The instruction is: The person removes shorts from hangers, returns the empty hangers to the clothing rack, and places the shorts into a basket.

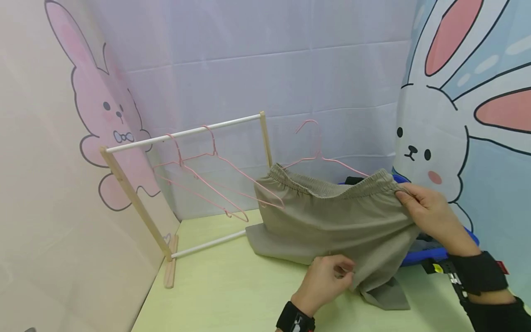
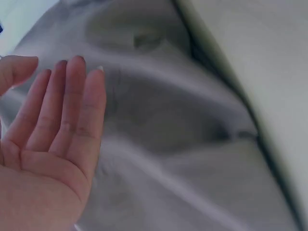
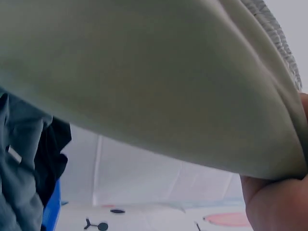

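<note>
Khaki shorts [image 1: 332,226] with a gathered elastic waistband hang tilted in the middle of the head view. Behind the waistband rises a pink wire hanger [image 1: 344,164], its lower part hidden by the cloth. My right hand [image 1: 431,214] pinches the right end of the waistband, and the right wrist view shows its thumb side [image 3: 279,207] against the fabric. Low in front of the shorts is my left hand [image 1: 325,281]. The left wrist view has its fingers [image 2: 72,106] nearly straight beside the cloth, holding nothing.
At left stands a rack with a white top rail [image 1: 232,123] and wooden posts. Two pink hangers [image 1: 215,189] hang from it, partly in front of the shorts. A blue basket [image 1: 427,256] with dark clothes [image 3: 21,159] sits behind my right hand on the pale green table [image 1: 215,286].
</note>
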Available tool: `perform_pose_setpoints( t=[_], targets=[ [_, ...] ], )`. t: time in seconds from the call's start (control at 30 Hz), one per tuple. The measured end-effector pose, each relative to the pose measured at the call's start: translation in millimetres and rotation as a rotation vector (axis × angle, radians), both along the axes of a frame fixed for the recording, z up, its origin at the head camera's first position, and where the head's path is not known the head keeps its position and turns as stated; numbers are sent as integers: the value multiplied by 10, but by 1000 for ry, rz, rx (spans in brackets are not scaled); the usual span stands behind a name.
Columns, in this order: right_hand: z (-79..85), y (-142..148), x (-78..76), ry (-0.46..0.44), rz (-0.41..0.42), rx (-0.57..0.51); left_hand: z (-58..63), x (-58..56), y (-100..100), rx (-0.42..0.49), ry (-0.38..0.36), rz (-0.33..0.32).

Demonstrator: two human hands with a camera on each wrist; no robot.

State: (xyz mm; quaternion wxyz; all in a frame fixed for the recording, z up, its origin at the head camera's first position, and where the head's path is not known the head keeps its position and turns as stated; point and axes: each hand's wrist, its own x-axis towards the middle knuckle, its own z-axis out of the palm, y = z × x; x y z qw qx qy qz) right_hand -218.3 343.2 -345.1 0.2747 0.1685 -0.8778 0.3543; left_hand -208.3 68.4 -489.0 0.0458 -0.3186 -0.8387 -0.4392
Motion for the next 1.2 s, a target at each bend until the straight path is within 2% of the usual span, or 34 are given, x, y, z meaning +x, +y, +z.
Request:
perform_pose_setpoints(
  t=[0.07, 0.13, 0.23, 0.3, 0.37, 0.5, 0.57, 0.73, 0.83, 0.93, 1.03, 1.2],
  targets=[
    [-9, 115, 66, -6, -17, -3, 42, 2, -38, 20, 4, -30],
    [-15, 225, 130, 4, -46, 6, 92, -7, -81, 47, 6, -33],
    [-9, 368, 223, 3, -86, 13, 175, -26, -155, 92, 9, -19],
    [8, 445, 298, -37, -113, 17, 238, -37, -209, 118, 25, 2],
    [28, 524, 365, -79, -139, 18, 311, -46, -267, 146, 64, 24],
    [32, 732, 458, -102, -159, 3, 475, -57, -388, 218, 184, 71],
    [13, 865, 481, -71, -123, -19, 575, -56, -454, 264, 243, 113],
    [-39, 1181, 488, -3, 53, -133, 843, -73, -604, 328, 420, 270],
    [-63, 1319, 473, 8, 123, -163, 977, -93, -680, 304, 490, 345],
    [-78, 1391, 462, 3, 150, -165, 1072, -108, -744, 239, 488, 362],
    [-65, 1365, 471, -35, 124, -133, 1138, -118, -790, 149, 466, 351],
    [7, 1145, 496, -95, 1, -26, 1240, -88, -890, 35, 470, 363]
  ],
)
